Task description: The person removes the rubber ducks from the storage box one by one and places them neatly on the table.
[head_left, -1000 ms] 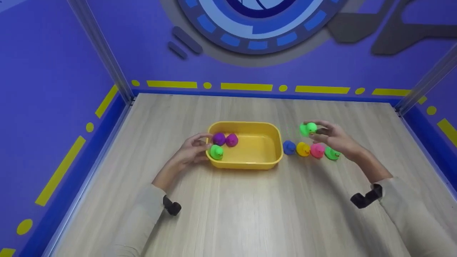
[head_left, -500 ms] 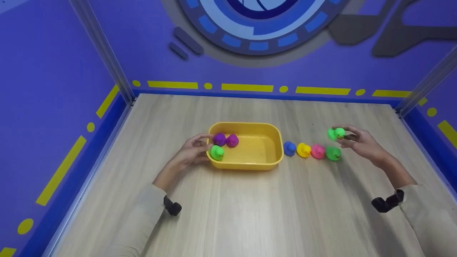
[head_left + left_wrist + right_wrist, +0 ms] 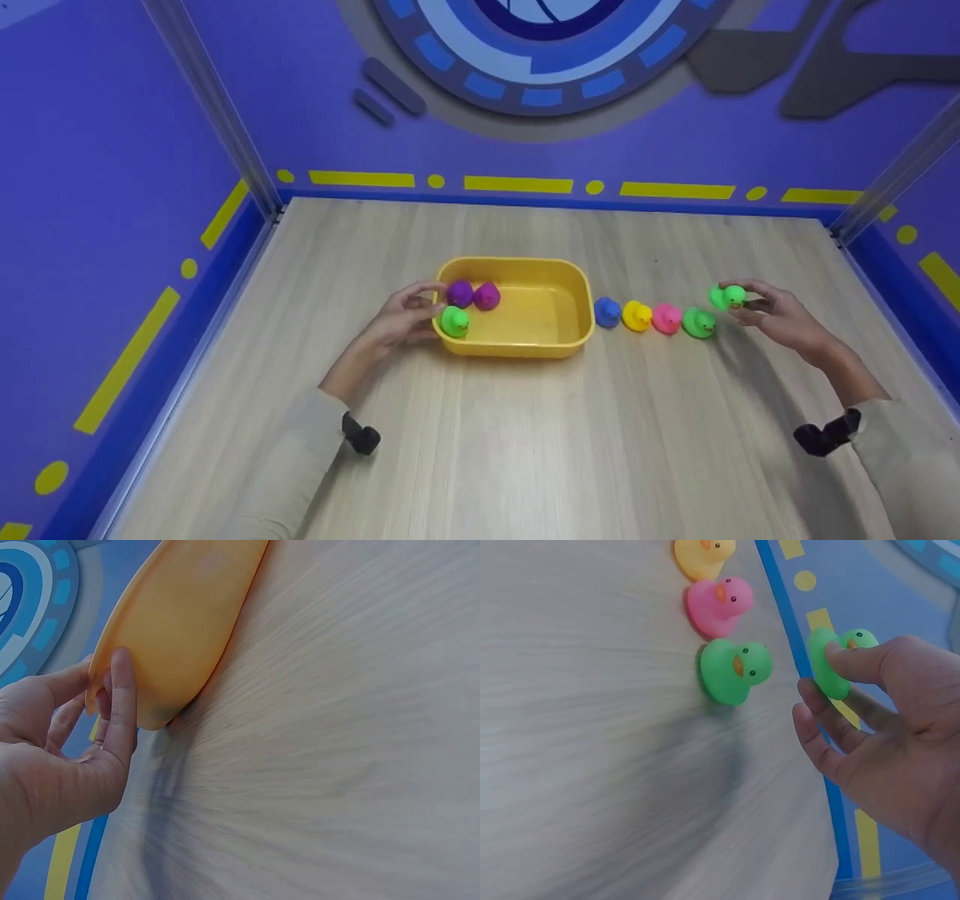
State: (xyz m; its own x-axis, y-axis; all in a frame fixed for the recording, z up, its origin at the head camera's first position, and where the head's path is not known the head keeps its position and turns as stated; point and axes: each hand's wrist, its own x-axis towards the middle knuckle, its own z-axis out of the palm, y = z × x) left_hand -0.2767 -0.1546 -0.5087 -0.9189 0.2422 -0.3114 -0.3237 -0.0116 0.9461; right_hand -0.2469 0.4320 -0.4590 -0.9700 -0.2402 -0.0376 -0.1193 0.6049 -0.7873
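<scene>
Pinched between the thumb and fingers of my right hand [image 3: 780, 315] is a bright green rubber duck [image 3: 726, 298], held above the table. Just left of it a row of ducks stands on the wood: green [image 3: 699, 323], pink [image 3: 667, 319], yellow [image 3: 637, 316] and blue [image 3: 607, 312]. The blue one is beside the yellow tub [image 3: 517, 349]. My left hand [image 3: 401, 319] grips the tub's left rim, thumb and fingers on either side of its edge. Inside the tub's left end sit a purple duck [image 3: 460, 294], a magenta duck [image 3: 487, 296] and a light green duck [image 3: 454, 322].
The wooden table [image 3: 480, 450] is bounded by a blue-purple back wall [image 3: 525, 150] and side walls with yellow markings. A metal post [image 3: 217, 105] stands at the back left corner. Each wrist wears a black camera mount [image 3: 827, 433].
My right hand has carried the green duck rightward past the end of the row, then lowered it somewhat. The left hand and the tub have stayed in place.
</scene>
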